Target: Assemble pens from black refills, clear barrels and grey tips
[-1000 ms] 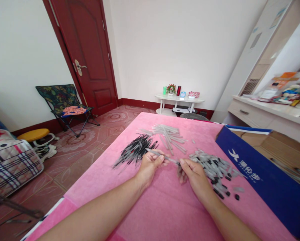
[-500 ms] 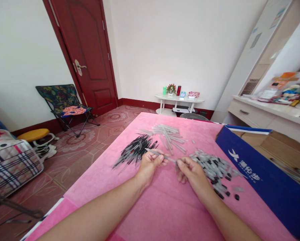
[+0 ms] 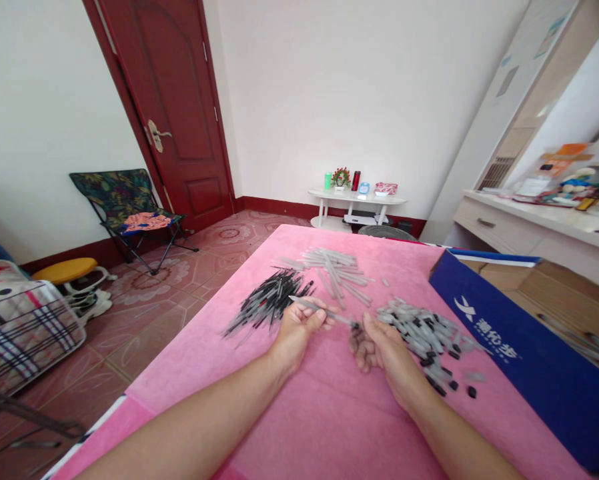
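My left hand is closed round a grey pen barrel that points up and to the left, held just above the pink table cover. My right hand is closed at the barrel's near tip, pinching a small dark part that I cannot make out clearly. Beyond my left hand lies a heap of black pen refills. Farther back is a loose pile of grey barrels. Right of my right hand spreads a pile of grey and black pen caps.
A blue cardboard box stands open along the table's right side. On the floor to the left are a folding chair, a yellow stool and a plaid bag. A small white table stands by the far wall, and a red door is shut.
My right hand has shifted slightly left and toward me at the barrel's tip. The left hand and the barrel have stayed almost still.
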Demonstrator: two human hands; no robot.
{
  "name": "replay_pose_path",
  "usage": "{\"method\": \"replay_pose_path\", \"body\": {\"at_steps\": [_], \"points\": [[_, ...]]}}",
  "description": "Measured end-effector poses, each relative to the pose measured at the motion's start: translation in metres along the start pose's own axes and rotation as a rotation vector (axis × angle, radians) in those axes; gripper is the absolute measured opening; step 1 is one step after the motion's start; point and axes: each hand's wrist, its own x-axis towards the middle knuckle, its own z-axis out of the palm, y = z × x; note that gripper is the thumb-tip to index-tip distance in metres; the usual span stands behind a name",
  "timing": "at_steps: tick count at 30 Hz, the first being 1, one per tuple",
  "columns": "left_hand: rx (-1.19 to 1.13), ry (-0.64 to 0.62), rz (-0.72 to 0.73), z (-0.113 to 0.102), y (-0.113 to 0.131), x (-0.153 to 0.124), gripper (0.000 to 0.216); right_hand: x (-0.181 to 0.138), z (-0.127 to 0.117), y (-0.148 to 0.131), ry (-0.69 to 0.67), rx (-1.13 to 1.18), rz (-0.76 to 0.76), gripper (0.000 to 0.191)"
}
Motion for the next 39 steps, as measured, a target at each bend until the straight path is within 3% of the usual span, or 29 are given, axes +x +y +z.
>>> {"method": "replay_pose_path", "body": {"at_steps": [8, 13, 19, 23, 26, 28, 30, 33, 36, 39], "points": [[-0.012, 0.072, -0.044, -0.002, 0.002, 0.002, 0.025, 0.002, -0.004, -0.001, 0.011, -0.243, -0.192, 0.028], [-0.038, 0.195, -0.048, -0.006, 0.003, 0.005, 0.023, 0.004, -0.011, -0.004, 0.067, -0.318, -0.21, 0.022], [-0.05, 0.196, -0.054, -0.007, 0.004, 0.006, 0.024, 0.0, -0.015, -0.011, -0.228, -0.576, -0.071, 0.014], [-0.052, 0.195, -0.06, -0.005, 0.004, 0.005, 0.025, -0.008, -0.013, -0.01, -0.331, -0.806, -0.135, 0.007], [-0.054, 0.197, -0.062, -0.005, 0.004, 0.005, 0.025, -0.01, -0.025, -0.02, -0.353, -0.933, -0.176, 0.008], [-0.052, 0.2, -0.069, -0.006, 0.004, 0.005, 0.026, -0.008, -0.044, -0.035, -0.286, -1.066, -0.197, 0.008], [-0.05, 0.195, -0.076, -0.008, 0.003, 0.005, 0.026, -0.006, -0.07, -0.054, -0.129, -1.256, -0.168, 0.007], [-0.052, 0.187, -0.082, -0.009, 0.001, 0.005, 0.026, -0.005, -0.107, -0.077, 0.072, -1.499, 0.027, 0.008], [-0.054, 0.191, -0.081, -0.008, 0.001, 0.005, 0.027, -0.008, -0.131, -0.086, 0.159, -1.59, 0.184, 0.009], [-0.05, 0.194, -0.091, -0.006, 0.003, 0.005, 0.028, -0.009, -0.141, -0.083, 0.21, -1.607, 0.217, 0.007]]}}
